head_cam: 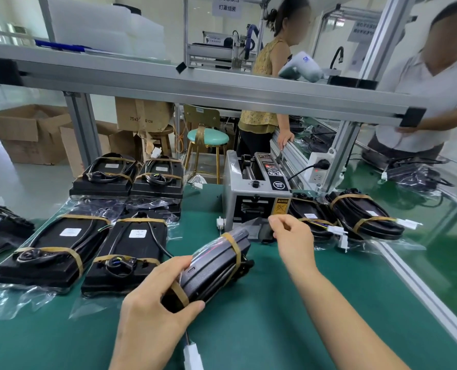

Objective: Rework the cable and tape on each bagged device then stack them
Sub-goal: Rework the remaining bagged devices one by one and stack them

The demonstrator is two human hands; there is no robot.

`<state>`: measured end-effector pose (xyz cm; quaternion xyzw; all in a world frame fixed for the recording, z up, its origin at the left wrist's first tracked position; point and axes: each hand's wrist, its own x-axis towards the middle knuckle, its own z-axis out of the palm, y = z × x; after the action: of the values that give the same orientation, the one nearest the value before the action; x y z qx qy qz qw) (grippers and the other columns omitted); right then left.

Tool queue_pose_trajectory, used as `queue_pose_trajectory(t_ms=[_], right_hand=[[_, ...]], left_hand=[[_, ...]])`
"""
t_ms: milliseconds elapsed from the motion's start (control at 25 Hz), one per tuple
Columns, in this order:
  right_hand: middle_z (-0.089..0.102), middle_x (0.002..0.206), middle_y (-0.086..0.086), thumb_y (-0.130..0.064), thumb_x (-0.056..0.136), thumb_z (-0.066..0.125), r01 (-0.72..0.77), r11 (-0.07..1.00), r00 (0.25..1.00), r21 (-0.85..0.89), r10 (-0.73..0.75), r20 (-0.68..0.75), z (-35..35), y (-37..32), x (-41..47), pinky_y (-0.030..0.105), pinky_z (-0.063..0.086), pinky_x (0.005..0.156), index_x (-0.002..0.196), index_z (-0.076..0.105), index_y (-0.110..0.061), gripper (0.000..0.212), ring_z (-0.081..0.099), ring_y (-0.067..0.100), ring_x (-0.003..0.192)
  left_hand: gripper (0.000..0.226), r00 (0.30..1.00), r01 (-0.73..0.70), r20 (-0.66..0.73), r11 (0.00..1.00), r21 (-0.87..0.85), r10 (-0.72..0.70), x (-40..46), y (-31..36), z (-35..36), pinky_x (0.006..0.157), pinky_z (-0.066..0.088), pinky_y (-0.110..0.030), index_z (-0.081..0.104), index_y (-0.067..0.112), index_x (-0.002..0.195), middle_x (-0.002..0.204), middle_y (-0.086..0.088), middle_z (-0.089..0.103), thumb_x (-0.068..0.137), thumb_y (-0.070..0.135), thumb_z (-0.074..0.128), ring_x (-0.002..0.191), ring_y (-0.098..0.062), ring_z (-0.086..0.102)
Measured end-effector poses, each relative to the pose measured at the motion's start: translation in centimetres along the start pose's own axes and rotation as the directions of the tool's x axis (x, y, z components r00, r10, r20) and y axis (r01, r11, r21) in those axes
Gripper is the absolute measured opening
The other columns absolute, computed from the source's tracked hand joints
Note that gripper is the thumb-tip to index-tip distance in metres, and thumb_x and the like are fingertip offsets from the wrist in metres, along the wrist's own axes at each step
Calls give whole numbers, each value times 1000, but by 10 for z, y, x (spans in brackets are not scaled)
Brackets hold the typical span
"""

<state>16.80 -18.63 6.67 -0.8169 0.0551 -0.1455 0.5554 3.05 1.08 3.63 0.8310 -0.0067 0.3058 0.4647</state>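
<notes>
My left hand grips the near end of a black bagged device, which stands on its edge on the green mat. Two brown tape bands wrap the device, and its cable ends in a white connector hanging below my wrist. My right hand is raised beyond the device's far end, fingers curled, right at the outlet of the grey tape dispenser. Whether it pinches a tape strip cannot be made out.
Taped devices lie in stacks at left and behind them. Two more devices lie right of the dispenser. An aluminium frame beam crosses overhead. Two people stand beyond the bench.
</notes>
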Motion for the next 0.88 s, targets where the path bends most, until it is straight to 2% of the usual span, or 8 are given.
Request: queue_pose_trajectory(t_ms=[40, 120, 200, 320, 480, 680, 800, 880], right_hand=[[62, 69, -5, -21, 92, 58, -99, 995, 995, 29, 99, 10, 0, 5, 8, 28, 41, 64, 86, 71, -19, 14, 54, 16, 68], [59, 63, -4, -19, 90, 61, -198, 971, 980, 131, 197, 24, 9, 5, 20, 28, 43, 64, 86, 73, -16, 13, 51, 16, 63], [60, 67, -3, -18, 89, 63, -230, 953, 973, 196, 229, 27, 23, 2, 27, 35, 46, 71, 78, 71, -20, 13, 51, 18, 69], [61, 76, 3, -21, 87, 68, -289, 927, 954, 239, 300, -13, 37, -3, 38, 42, 49, 80, 69, 65, -25, 19, 51, 24, 76], [59, 76, 7, -24, 80, 74, -378, 883, 907, 278, 413, -77, 43, -4, 46, 36, 44, 70, 66, 65, -21, 17, 49, 25, 72], [58, 72, 8, -15, 71, 81, -472, 794, 832, 383, 545, -103, 56, -8, 56, 36, 51, 67, 61, 55, -13, 28, 51, 26, 64], [57, 72, 6, -11, 73, 77, -476, 761, 800, 441, 583, -143, 64, -12, 56, 36, 54, 71, 75, 56, -7, 21, 59, 27, 73], [55, 73, 6, -10, 77, 73, -479, 721, 806, 501, 587, -74, 56, -20, 48, 31, 51, 56, 79, 54, -8, 19, 55, 24, 64]], left_hand=[[84, 1000, 8, -20, 1000, 0, -8, -1, 2, 2, 89, 32, 3, 64, 42, 103, 108, 36, 59, 39, -4, 92, 98, 16, 56], [82, 998, 20, -61, 1000, 10, -19, -1, 2, 5, 89, 31, 5, 65, 38, 104, 108, 35, 58, 38, -3, 93, 96, 19, 54], [81, 995, 21, -94, 1000, 20, -20, -2, 2, 7, 90, 29, 5, 67, 31, 105, 106, 30, 61, 37, -2, 93, 96, 20, 52], [81, 995, -10, -94, 998, 63, 15, -7, 3, 13, 95, 31, 1, 68, 26, 105, 101, 16, 67, 35, -6, 93, 99, 11, 54], [76, 995, -75, -57, 988, 137, 83, -12, 4, 20, 99, 30, -2, 73, 9, 104, 104, 4, 68, 32, -10, 91, 99, -3, 57], [76, 997, -59, -49, 989, 135, 66, -12, 3, 19, 99, 28, 0, 73, 9, 103, 103, 4, 68, 32, -8, 92, 98, -3, 56], [76, 997, -55, -54, 989, 134, 63, -12, 5, 19, 99, 29, 0, 73, 11, 104, 104, 6, 68, 32, -8, 92, 98, -2, 57], [75, 996, -41, -77, 993, 113, 50, -11, 5, 19, 98, 30, 0, 73, 13, 104, 104, 7, 67, 34, -8, 91, 97, -1, 57]])
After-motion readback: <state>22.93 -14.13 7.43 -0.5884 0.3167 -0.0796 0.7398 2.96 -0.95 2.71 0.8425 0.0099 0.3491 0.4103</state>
